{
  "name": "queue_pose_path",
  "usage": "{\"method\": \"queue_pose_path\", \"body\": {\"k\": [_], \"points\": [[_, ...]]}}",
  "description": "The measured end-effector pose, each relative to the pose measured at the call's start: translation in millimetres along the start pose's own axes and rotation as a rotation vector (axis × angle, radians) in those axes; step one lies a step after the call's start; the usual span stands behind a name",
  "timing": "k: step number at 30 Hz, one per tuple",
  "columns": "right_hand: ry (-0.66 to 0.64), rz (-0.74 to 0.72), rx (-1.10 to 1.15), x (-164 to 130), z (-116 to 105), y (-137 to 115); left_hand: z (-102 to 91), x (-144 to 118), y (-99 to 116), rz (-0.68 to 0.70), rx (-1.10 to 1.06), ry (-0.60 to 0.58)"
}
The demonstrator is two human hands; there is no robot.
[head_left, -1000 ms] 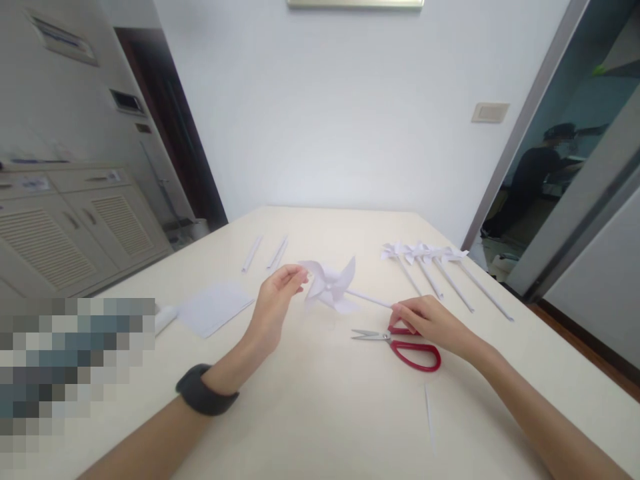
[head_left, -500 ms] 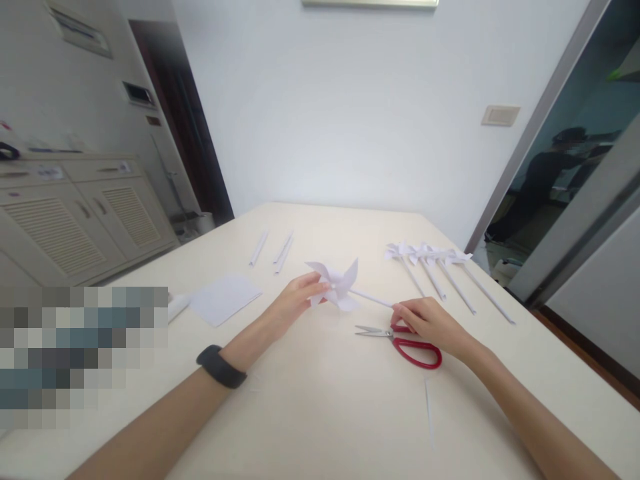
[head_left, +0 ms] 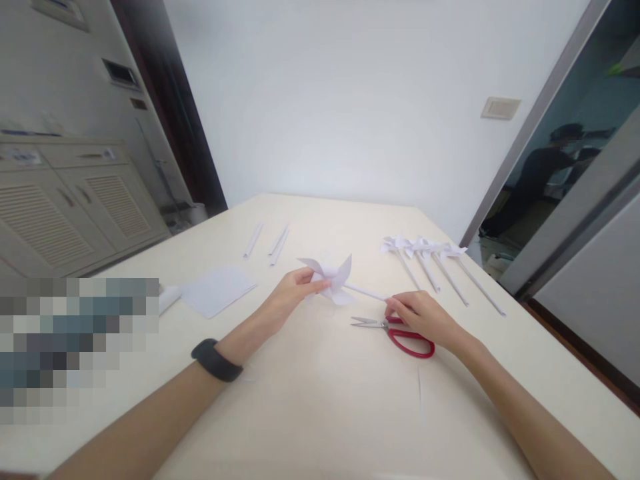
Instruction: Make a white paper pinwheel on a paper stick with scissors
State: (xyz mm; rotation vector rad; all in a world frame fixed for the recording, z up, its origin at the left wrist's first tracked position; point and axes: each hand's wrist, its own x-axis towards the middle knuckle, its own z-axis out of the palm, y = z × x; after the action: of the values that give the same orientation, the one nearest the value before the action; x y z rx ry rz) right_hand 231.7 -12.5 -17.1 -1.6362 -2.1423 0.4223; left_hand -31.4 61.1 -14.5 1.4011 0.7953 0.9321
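Red-handled scissors (head_left: 400, 331) lay on the cream table (head_left: 320, 413), blades pointing to 9 o'clock. Row of finished white pinwheels (head_left: 435, 263) sat twd 2 o'clock, sticks fanned out. Three rolled paper sticks (head_left: 267, 240) at 11 o'clock, w/ a flat white paper sheet (head_left: 217, 290) at 10. Thin paper sliver (head_left: 420, 397) at 5 o'clock. Louvered cabinet (head_left: 75, 207) far left, wall switch plate (head_left: 500, 107) upper right.

we saw a bright, even, soft light over the pale bench (head_left: 320, 413), with only faint shadows under the forearms. the wide lens bent the door frame (head_left: 530, 127) and cabinet (head_left: 75, 207) at the edges. a pixelated block (head_left: 75, 347) masked the left side. focus was fairly sharp throughout.
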Motion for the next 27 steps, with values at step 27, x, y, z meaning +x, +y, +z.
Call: {"method": "queue_pose_path", "body": {"k": [27], "points": [[0.347,-0.1,-0.13,1.1,4.8,6.3,-6.2,4.4,1.8,0.043,-0.207,-0.135]]}}
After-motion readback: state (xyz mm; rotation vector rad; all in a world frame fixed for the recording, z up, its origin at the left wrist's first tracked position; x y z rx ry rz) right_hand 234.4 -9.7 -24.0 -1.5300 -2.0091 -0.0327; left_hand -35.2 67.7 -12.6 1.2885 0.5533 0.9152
